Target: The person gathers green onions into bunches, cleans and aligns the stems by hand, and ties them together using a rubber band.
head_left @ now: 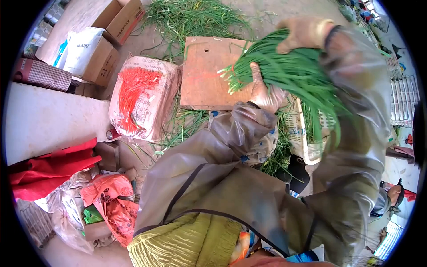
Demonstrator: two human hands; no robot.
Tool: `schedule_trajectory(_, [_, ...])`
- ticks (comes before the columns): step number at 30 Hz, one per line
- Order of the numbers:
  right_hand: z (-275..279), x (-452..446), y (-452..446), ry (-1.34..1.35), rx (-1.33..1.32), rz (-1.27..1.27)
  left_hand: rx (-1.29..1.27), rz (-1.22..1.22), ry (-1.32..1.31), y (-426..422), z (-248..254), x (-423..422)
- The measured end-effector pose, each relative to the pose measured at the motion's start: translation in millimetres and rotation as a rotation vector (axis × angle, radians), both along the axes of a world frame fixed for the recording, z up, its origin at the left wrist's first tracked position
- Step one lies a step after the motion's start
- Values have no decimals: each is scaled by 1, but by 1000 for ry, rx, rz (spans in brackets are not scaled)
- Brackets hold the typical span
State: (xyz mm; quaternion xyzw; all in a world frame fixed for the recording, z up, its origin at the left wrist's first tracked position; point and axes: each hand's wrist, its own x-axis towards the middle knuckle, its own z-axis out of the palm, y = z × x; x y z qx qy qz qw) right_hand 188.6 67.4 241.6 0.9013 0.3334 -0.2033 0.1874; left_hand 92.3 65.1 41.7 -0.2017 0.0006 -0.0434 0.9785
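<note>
A bunch of green chives [284, 62] lies across the right side of a wooden board [204, 75], its pale cut ends pointing left and its long leaves hanging to the right. A bit of red shows around it near the cut ends. My left hand [266, 94] grips the bunch from the near side, with the thumb up against the stems. Over the far side curves my gloved right hand [304, 35], its fingers closed around the leaves. Beneath the hanging leaves, a pale plastic basket [304, 149] holds more greens and is partly hidden.
Red ties [135, 91] lie on a stack of packed sacks [158, 107] left of the board. Loose chives [191, 18] cover the floor beyond. Cardboard boxes [100, 62] stand at the upper left. Red cloth [55, 167] and plastic bags [111, 200] lie at the lower left.
</note>
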Motion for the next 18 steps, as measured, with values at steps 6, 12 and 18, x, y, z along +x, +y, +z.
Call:
schedule_trajectory(6, [-56,10,-5,21,69,-79,-58,-67,-48,7,-23,-1])
schedule_trajectory(12, [-82,-90,-82,-87,783,-264,431,-140,-170,31,-32,5])
schedule_trajectory(18, [-218,-143,-117,41,890,-461,1597,-43,-147,108,-51,7])
